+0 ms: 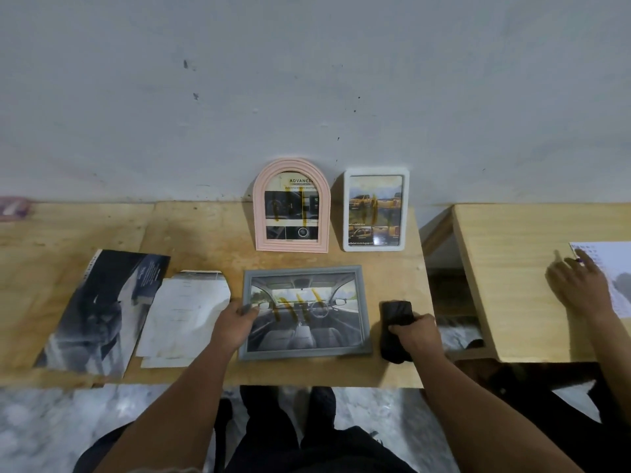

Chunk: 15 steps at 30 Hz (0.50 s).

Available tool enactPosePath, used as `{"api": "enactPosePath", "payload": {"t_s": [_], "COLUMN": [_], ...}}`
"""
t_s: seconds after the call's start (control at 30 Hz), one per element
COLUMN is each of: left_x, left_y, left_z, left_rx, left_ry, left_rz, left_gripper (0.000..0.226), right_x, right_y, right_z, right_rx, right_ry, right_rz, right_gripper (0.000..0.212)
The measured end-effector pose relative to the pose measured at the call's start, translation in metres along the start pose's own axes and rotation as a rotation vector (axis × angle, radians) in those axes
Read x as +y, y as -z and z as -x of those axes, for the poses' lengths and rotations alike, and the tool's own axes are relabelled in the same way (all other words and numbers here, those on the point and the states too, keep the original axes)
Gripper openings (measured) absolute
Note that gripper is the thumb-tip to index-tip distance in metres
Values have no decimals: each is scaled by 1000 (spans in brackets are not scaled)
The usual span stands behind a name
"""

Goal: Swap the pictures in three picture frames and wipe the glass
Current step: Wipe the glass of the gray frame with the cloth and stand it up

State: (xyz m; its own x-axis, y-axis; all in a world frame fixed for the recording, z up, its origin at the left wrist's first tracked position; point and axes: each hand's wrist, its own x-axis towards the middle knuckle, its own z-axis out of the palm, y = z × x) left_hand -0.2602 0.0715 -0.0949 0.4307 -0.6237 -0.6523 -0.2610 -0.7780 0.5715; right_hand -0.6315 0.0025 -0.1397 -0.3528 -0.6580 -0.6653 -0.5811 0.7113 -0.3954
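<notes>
The grey frame (305,312) lies flat on the bench (205,240) between both hands, the left hand (235,322) in a pinching grip on its left edge, the right hand (411,331) just beside its right edge with its grip curled round a black cloth (396,319).

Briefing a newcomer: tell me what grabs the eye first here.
The brown streaks on the glass of the flat grey rectangular frame at the wooden table's front; the left hand holds its edge. The right hand grips a black cloth beside it.
</notes>
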Motion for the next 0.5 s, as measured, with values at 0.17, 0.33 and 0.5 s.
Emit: {"api": "enactPosePath", "payload": {"t_s": [0.17, 0.33, 0.5], "left_x": [-13, -28, -37], "left_y": [2, 10, 10], "left_z": [14, 21, 28], "left_rx": [-14, -7, -2], "left_ry": [-13, -12, -60], "left_rz": [-70, -93, -143], "left_gripper": [60, 71, 69], "right_x": [-12, -14, -30], "right_y": [1, 0, -8], "right_z": [13, 31, 50], "right_rx": [-77, -264, -469], "right_ry": [-83, -120, -114], "right_rz": [-171, -664, -991], "right_gripper": [34, 29, 27]}}
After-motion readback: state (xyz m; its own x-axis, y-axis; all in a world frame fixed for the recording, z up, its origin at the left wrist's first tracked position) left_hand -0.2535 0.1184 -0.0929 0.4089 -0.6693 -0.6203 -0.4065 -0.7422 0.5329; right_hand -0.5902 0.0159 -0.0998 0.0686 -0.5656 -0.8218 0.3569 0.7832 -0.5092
